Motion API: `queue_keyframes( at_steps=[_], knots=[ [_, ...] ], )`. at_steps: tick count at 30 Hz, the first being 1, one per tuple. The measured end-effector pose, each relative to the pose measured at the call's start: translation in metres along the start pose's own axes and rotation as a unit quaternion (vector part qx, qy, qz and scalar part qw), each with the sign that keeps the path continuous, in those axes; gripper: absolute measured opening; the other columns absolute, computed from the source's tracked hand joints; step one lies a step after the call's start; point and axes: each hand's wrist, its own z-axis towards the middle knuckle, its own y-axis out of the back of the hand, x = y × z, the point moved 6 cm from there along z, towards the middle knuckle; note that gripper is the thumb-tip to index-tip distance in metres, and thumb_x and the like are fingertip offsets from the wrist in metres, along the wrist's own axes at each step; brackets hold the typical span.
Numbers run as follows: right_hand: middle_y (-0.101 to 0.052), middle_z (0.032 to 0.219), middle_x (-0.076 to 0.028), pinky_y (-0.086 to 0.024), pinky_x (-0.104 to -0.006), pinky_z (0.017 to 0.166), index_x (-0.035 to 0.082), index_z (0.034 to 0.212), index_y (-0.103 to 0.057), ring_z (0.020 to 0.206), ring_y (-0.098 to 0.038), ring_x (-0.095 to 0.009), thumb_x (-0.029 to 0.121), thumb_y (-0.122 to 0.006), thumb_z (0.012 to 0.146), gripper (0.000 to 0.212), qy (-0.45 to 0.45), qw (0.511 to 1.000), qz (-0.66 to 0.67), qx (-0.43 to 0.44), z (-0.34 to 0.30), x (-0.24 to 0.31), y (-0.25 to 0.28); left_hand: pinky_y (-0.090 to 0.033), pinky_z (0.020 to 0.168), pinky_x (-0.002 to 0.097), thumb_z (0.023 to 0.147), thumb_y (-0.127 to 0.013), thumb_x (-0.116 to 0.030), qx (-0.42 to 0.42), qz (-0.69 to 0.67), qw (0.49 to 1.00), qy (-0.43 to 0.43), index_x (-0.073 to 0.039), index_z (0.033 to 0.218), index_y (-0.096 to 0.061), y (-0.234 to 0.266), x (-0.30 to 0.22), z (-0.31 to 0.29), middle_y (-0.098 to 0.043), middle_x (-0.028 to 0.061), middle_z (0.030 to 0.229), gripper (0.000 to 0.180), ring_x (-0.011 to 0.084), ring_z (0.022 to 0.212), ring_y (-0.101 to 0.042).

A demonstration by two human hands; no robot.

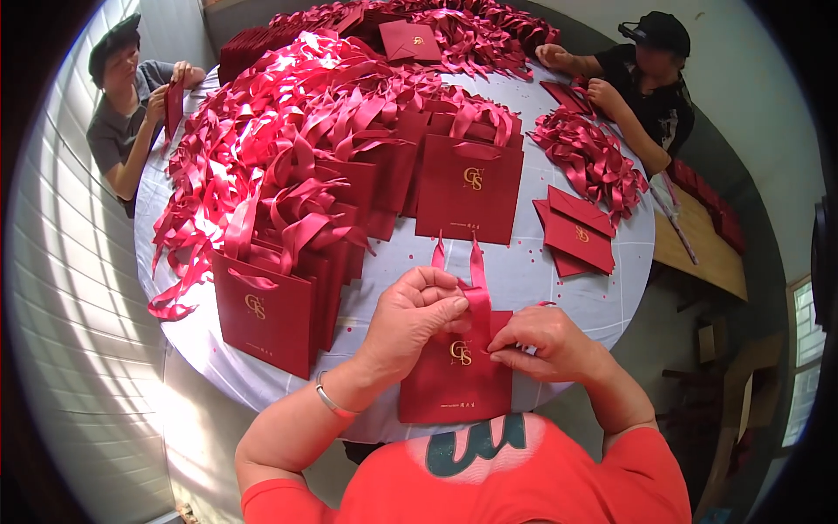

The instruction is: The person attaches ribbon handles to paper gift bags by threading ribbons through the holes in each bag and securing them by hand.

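Note:
A dark red paper gift bag (455, 389) with a gold emblem lies flat before me at the table's near edge. My left hand (417, 313) is closed in a pinch on a pink-red satin ribbon (477, 301) at the bag's upper part. On the bag's right side rests my right hand (539, 342), thumb and fingers drawn together against the front; what they pinch is hidden. A short bit of ribbon shows behind that hand.
Standing bags with ribbon handles (471, 188) fill the left and middle of the white-clothed table (393, 266). Flat bags (580, 231) and a ribbon heap (589, 162) lie right. Two people, far left and far right, handle bags. Small red dots are scattered on the cloth.

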Motion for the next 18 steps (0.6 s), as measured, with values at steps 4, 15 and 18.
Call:
queue_keyframes(
  at_steps=[4,15,18],
  knots=[
    [-0.07,0.084,-0.008,-0.051,-0.0303,0.068,0.004,0.098,-0.07,0.075,-0.066,-0.016,0.009,-0.073,0.084,0.015,-0.104,0.984,0.136,-0.041,0.004,-0.01,0.004,-0.056,0.078,0.0247,0.094,-0.065,-0.001,0.018,0.01,0.999,-0.025,0.0,0.111,-0.054,-0.003,0.0,-0.002,-0.07,0.0103,0.101,0.02,0.0139,0.092,-0.068],
    [-0.065,0.082,-0.002,-0.046,-0.023,0.068,-0.002,0.098,-0.07,0.078,-0.058,-0.006,0.021,-0.065,0.098,0.024,-0.251,0.906,0.321,-0.116,0.019,-0.048,-0.014,-0.055,0.088,0.0259,0.095,-0.06,0.003,0.074,0.171,0.979,-0.081,0.0,0.109,-0.059,-0.019,0.009,-0.008,-0.068,0.0088,0.105,0.014,0.0121,0.097,-0.066],
    [-0.065,0.08,-0.003,-0.046,-0.0239,0.066,-0.004,0.092,-0.071,0.074,-0.058,-0.007,0.014,-0.069,0.094,0.018,-0.201,0.926,0.251,-0.197,0.016,-0.039,0.003,-0.055,0.081,0.0245,0.098,-0.06,-0.003,0.047,0.163,0.985,-0.045,0.001,0.111,-0.06,-0.014,0.007,-0.008,-0.069,0.0078,0.101,0.013,0.0112,0.092,-0.066]
  ],
)
